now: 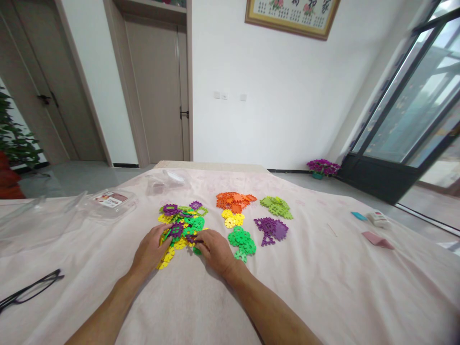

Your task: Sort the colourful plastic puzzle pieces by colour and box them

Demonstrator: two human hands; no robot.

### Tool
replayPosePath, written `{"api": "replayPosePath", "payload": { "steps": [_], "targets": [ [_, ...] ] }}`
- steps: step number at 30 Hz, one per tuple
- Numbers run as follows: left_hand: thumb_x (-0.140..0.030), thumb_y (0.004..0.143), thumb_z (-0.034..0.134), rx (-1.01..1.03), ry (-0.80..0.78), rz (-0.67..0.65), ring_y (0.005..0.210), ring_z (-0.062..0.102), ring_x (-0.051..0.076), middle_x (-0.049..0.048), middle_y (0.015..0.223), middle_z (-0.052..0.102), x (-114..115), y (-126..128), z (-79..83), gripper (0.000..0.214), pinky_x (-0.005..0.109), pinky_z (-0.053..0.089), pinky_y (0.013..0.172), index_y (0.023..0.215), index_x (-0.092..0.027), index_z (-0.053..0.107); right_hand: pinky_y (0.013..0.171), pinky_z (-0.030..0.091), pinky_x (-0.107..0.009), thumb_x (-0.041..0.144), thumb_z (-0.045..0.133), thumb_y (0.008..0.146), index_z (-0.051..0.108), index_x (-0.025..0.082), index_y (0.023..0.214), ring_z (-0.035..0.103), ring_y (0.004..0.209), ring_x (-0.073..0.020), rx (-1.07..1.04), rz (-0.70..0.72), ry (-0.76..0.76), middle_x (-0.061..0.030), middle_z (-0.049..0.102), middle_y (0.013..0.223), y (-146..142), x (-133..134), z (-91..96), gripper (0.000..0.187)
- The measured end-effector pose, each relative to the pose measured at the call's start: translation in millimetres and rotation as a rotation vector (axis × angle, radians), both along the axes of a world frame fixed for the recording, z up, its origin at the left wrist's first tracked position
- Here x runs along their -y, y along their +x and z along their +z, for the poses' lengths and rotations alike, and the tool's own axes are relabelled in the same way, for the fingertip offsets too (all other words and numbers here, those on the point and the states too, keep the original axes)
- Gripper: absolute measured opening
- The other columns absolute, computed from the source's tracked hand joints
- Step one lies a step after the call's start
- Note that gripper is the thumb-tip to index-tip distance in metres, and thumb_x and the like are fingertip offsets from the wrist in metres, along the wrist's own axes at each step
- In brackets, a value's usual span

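Observation:
A mixed heap of flat plastic snowflake pieces point(183, 223) in purple, yellow and green lies on the pale pink cloth point(323, 287). My left hand point(151, 249) rests at the heap's near left edge, fingers curled into the yellow and purple pieces. My right hand point(215, 249) lies at the heap's near right edge, fingers bent on a dark purple piece point(190, 237). To the right are sorted piles: orange point(235, 201), yellow point(233, 219), light green point(276, 207), purple point(270, 229) and bright green point(242, 242).
A clear plastic lid with a label point(109, 201) and a clear bag point(165, 182) lie behind the heap. Black glasses point(30, 290) sit at the left edge. A blue piece point(359, 216), a white object point(377, 218) and a pink card point(377, 239) lie far right.

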State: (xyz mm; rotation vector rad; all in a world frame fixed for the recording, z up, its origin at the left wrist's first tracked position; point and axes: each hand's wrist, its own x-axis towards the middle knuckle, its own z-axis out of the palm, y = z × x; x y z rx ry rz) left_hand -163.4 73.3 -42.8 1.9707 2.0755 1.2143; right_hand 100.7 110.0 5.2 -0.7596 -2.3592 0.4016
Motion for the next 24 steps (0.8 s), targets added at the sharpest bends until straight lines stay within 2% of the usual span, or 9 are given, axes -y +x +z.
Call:
{"api": "replayPosePath", "payload": {
  "steps": [4,10,16,19,21,24],
  "targets": [
    [-0.038,0.091,0.052,-0.017,-0.013,-0.003,0.127,0.059,0.026,0.0111,0.134,0.065,-1,-1,-2.3,0.043,0.043,0.042,0.114,0.128,-0.019,0.064,0.092,0.049,-0.031,0.023,0.051,0.1,0.07,0.022,0.109,0.067,0.099,-0.0201,-0.074,-0.172,-0.058,-0.0062,0.074,0.107,10,-12,5.5,0.021],
    [-0.037,0.09,0.053,-0.03,-0.033,-0.001,0.126,0.059,0.027,0.0119,0.132,0.065,-2,-4,-4.9,0.044,0.044,0.042,0.114,0.128,-0.018,0.064,0.098,0.045,-0.031,0.024,0.045,0.1,0.069,0.021,0.118,0.064,0.11,-0.021,-0.207,-0.567,-0.059,-0.0073,0.073,0.118,49,-52,21.0,0.03],
    [-0.041,0.091,0.051,-0.008,-0.013,-0.013,0.126,0.06,0.027,0.012,0.133,0.065,-1,-3,-2.8,0.046,0.044,0.042,0.114,0.128,-0.017,0.065,0.09,0.042,-0.031,0.023,0.045,0.098,0.076,0.022,0.111,0.062,0.102,-0.0227,-0.026,-0.941,-0.003,-0.008,0.074,0.108,113,-77,37.1,0.033],
    [-0.043,0.09,0.051,0.002,-0.006,-0.011,0.126,0.06,0.028,0.0119,0.133,0.066,-1,-3,-1.9,0.047,0.045,0.043,0.114,0.128,-0.018,0.065,0.092,0.04,-0.035,0.023,0.051,0.093,0.08,0.023,0.102,0.059,0.105,-0.0256,0.087,-1.045,0.006,-0.0104,0.073,0.108,138,-80,36.5,0.031],
    [-0.043,0.09,0.051,-0.001,-0.005,-0.013,0.126,0.06,0.028,0.0118,0.133,0.066,-2,-3,-2.2,0.047,0.045,0.042,0.114,0.128,-0.018,0.065,0.095,0.038,-0.038,0.024,0.055,0.09,0.08,0.023,0.106,0.057,0.112,-0.0279,0.116,-1.087,0.024,-0.0112,0.071,0.115,146,-81,32.0,0.03],
    [-0.042,0.09,0.051,-0.009,-0.015,-0.013,0.127,0.059,0.027,0.012,0.134,0.065,-2,-3,-3.1,0.047,0.044,0.041,0.115,0.129,-0.018,0.064,0.104,0.032,-0.042,0.027,0.059,0.087,0.079,0.025,0.111,0.051,0.122,-0.03,0.171,-1.058,0.05,-0.0103,0.067,0.127,145,-79,20.2,0.031]
  ]
}}
